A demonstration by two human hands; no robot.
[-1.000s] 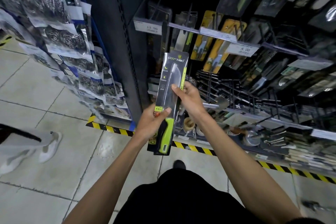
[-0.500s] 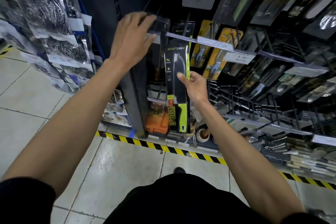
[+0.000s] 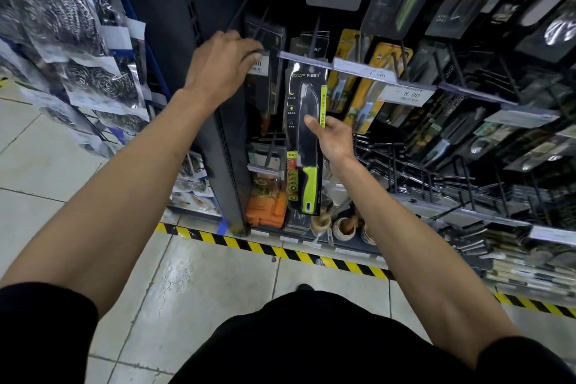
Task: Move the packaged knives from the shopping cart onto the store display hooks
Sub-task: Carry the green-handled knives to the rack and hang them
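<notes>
We read "QXF" atop the packaged knife (image 3: 297, 140), a black card with a lime-handled blade, which our right hand (image 3: 335, 139) pinches by its right edge, thumb in front, upright before the display hooks (image 3: 315, 37); a price tag (image 3: 406, 94) further right says "8.00". Our left hand (image 3: 218, 68) curls its fingers (image 3: 246, 51) over another tag (image 3: 259, 68) ending in "00", though whether it grips we cannot tell. Below lie pale floor tiles (image 3: 218, 274) edged with yellow-and-black tape (image 3: 280, 251).
</notes>
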